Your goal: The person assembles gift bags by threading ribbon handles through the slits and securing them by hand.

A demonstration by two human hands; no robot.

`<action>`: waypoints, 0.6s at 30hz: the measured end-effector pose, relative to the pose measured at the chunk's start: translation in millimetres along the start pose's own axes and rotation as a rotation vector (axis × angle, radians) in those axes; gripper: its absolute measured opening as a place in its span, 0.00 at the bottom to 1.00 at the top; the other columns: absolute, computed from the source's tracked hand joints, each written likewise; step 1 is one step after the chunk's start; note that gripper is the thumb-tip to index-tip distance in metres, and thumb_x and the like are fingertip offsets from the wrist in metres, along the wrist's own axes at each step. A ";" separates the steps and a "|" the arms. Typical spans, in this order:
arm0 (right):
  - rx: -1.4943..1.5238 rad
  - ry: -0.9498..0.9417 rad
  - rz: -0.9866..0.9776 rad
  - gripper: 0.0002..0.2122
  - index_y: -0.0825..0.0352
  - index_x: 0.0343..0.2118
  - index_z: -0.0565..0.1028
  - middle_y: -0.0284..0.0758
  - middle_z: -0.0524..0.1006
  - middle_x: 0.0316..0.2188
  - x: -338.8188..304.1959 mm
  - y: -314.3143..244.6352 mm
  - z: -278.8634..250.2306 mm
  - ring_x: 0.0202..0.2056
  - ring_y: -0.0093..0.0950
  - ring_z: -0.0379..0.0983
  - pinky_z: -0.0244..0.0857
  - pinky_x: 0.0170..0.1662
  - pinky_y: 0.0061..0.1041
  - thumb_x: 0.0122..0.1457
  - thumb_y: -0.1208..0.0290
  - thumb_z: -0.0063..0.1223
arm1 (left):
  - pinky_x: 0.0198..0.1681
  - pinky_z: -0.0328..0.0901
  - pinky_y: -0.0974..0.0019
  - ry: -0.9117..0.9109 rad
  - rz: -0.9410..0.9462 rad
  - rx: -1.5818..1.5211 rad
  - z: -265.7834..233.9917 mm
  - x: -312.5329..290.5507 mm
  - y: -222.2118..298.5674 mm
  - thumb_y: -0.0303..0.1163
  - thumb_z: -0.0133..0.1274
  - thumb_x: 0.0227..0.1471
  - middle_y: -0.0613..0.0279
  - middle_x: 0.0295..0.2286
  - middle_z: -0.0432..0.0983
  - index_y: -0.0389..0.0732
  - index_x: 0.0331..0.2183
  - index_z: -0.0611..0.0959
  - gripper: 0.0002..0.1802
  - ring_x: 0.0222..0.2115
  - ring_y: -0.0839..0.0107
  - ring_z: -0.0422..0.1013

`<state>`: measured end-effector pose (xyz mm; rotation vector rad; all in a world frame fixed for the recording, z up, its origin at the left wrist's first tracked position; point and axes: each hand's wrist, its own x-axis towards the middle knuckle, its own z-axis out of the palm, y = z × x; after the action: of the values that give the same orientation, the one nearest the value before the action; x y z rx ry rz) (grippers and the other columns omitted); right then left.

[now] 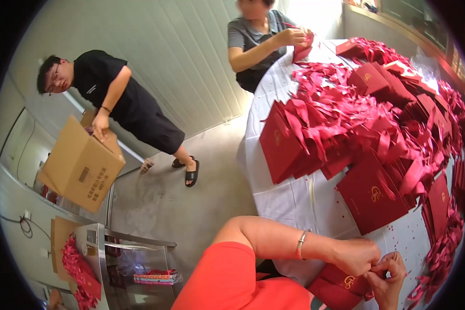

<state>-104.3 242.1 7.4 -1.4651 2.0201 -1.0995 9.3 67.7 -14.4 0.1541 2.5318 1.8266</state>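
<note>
A dark red paper gift bag (331,295) with a gold emblem lies at the table's near edge, under both of my hands. My left hand (354,257), with a bangle at its wrist, is closed with its fingertips over the bag. Close against it, my right hand (390,279) pinches at the same spot, thumb and fingers together. Whatever is between the fingertips of the two hands is too small and covered to make out. Just beyond them stands a row of matching red bags (372,199) with ribbon handles.
A white-covered round table (274,194) carries heaped red bags and ribbons (346,108). Across it a person (256,44) handles a red bag (303,49). At left another person (124,98) reaches into a cardboard box (85,165). A metal-framed table (104,258) stands lower left, near more ribbons (77,268).
</note>
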 end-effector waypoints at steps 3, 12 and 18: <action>0.095 -0.087 -0.001 0.11 0.68 0.36 0.75 0.34 0.75 0.33 5.4 -12.0 -14.5 0.30 0.23 0.69 0.64 0.34 0.20 0.50 0.84 0.63 | 0.28 0.65 0.51 0.035 0.024 0.018 -0.6 4.3 6.8 0.24 0.51 0.41 0.43 0.21 0.76 0.32 0.24 0.80 0.06 0.26 0.46 0.74; 0.215 -0.375 0.364 0.05 0.70 0.30 0.74 0.28 0.73 0.24 23.8 1.9 -52.0 0.28 0.17 0.68 0.63 0.34 0.18 0.64 0.78 0.52 | 0.27 0.67 0.50 0.251 0.264 0.218 22.5 6.1 12.1 0.27 0.56 0.36 0.48 0.18 0.75 0.40 0.20 0.82 0.03 0.24 0.47 0.74; 0.316 -0.487 0.355 0.05 0.70 0.28 0.76 0.28 0.75 0.24 32.5 -8.3 -62.7 0.26 0.17 0.68 0.63 0.32 0.18 0.61 0.78 0.55 | 0.27 0.69 0.50 0.288 0.276 0.383 25.1 -1.2 24.4 0.37 0.57 0.41 0.51 0.21 0.78 0.42 0.26 0.84 0.09 0.24 0.51 0.77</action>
<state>-155.8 233.2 55.6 -1.0366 1.5958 -0.7751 14.0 98.9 0.7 0.2756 3.1893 1.5041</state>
